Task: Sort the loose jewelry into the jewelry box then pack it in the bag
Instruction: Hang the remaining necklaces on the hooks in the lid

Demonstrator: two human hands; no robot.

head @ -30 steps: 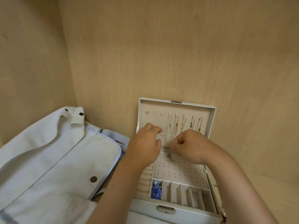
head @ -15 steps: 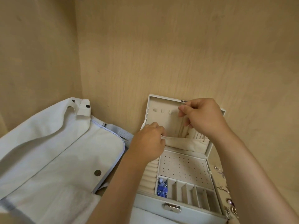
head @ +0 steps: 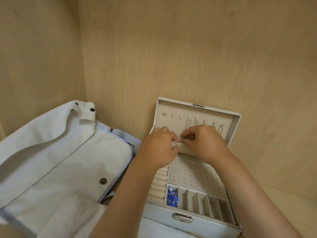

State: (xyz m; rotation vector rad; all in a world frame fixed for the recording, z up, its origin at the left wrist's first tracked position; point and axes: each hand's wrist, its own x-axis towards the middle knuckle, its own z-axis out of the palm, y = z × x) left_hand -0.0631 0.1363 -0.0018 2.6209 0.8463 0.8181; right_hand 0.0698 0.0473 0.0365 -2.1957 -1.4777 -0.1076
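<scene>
Coming down from the lid's top edge, my right hand is now meeting my left hand at the fabric pocket across the foot of the open lid. My left hand is pinching the pocket's lip between thumb and fingers, while my right hand is curling its fingertips together just beside it, on what I cannot tell. Beside the pale bag, on its right, the jewelry box is standing open, with thin chains hanging in its lid and blue jewelry lying in its front left compartment.
</scene>
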